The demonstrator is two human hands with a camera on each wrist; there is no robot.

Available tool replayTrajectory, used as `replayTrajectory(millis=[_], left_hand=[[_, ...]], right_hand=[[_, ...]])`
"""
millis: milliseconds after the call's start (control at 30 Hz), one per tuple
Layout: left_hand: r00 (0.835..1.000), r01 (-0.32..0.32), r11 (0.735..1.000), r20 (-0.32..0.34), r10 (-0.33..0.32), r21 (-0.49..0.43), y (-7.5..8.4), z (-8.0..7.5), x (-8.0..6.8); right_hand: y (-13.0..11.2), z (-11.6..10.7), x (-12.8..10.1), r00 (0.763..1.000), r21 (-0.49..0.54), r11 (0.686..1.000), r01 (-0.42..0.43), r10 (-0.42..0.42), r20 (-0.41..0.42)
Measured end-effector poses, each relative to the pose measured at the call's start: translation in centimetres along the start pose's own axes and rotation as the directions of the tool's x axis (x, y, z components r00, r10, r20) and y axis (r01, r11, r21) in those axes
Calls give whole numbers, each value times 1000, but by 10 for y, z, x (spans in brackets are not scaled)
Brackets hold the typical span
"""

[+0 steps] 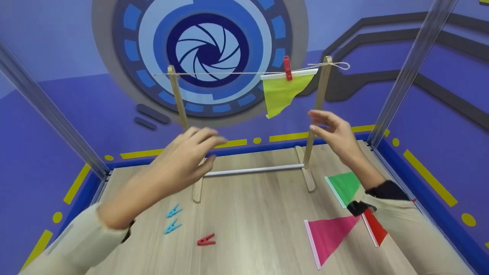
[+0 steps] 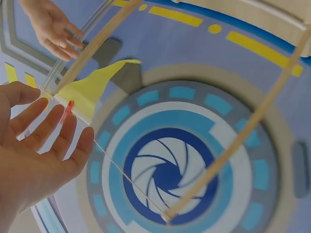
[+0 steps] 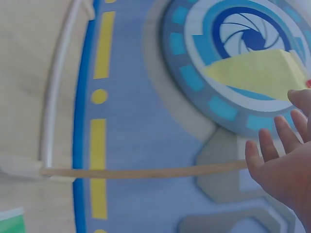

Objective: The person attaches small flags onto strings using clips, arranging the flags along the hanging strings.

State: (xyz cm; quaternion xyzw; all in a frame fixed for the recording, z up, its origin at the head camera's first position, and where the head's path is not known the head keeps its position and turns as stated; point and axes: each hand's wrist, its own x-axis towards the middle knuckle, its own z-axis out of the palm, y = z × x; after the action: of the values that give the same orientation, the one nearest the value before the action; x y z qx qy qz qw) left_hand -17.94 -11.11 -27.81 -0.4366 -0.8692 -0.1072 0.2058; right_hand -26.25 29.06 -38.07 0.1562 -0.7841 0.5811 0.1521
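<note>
A yellow pennant (image 1: pixel 284 91) hangs from a thin string (image 1: pixel 229 73) near the right post, held there by a red clothespin (image 1: pixel 287 68). The string runs between two wooden posts of a stand (image 1: pixel 322 89). My left hand (image 1: pixel 183 156) is in the air in front of the left post, fingers loosely bent and holding nothing. Beside the right post, below the pennant, my right hand (image 1: pixel 336 131) is raised with nothing in its relaxed fingers. In the left wrist view, the left fingers (image 2: pixel 68 128) overlap the pennant's clipped edge.
On the table lie two blue clothespins (image 1: pixel 173 219) and one red clothespin (image 1: pixel 206 240) at front left. A green pennant (image 1: pixel 344 187), a pink pennant (image 1: pixel 330 236) and a red pennant (image 1: pixel 375 228) lie at right. A white rod (image 1: pixel 254 170) joins the stand's feet.
</note>
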Motion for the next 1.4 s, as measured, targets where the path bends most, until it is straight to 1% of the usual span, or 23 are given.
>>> replayTrajectory(millis=[100,200,300,433,500,633,733,833,900,967,1067,1133,1167,1233,1300,1333,1400], left_hand=[[999,3,1000,-37,-4,-7,1,6,-28],[999,12,1000,-39,-13,-26,0,17,-51],[999,51,998,5,-51,-35,-1,29,-71],[991,100,994,96,-96,-46,0,47,-94],[982,116,991,157,-104,-68,0,58,-105],[954,161,982,272,-128,-102,1,81,-127],[936,202,970,318,-150,-137,1,96,-145],[920,244,954,353,-170,-175,0,107,-165],[919,255,946,353,-173,-200,-1,113,-179],[926,257,945,331,-181,-202,0,119,-190],[941,264,946,265,-210,-190,1,126,-202],[943,285,942,227,-243,-179,2,131,-207],[942,298,939,210,-260,-174,3,134,-210],[937,332,928,178,-302,-171,5,140,-216],[926,368,913,152,-345,-174,7,148,-222],[919,390,904,140,-370,-176,7,152,-225],[895,445,875,127,-427,-190,10,160,-231]], right_hand=[[12,2,-16,1000,-93,995,30,-30,0],[23,6,-30,997,-172,982,77,-77,3],[30,12,-44,992,-233,964,127,-123,30],[38,20,-59,980,-300,933,197,-180,83],[44,23,-66,971,-324,915,239,-215,106],[57,28,-83,947,-370,873,319,-284,148],[67,30,-98,924,-406,830,382,-331,192],[73,30,-115,898,-453,775,440,-370,239],[75,28,-126,896,-484,755,443,-359,261],[77,26,-138,909,-522,745,415,-319,267],[83,26,-154,934,-562,751,348,-223,280],[89,28,-167,941,-581,754,306,-149,302],[92,30,-173,940,-587,754,294,-116,322],[100,34,-185,928,-601,747,284,-57,368],[106,38,-196,908,-611,736,293,-15,418],[109,40,-201,898,-618,727,300,3,439],[113,43,-210,881,-632,715,301,45,471]])
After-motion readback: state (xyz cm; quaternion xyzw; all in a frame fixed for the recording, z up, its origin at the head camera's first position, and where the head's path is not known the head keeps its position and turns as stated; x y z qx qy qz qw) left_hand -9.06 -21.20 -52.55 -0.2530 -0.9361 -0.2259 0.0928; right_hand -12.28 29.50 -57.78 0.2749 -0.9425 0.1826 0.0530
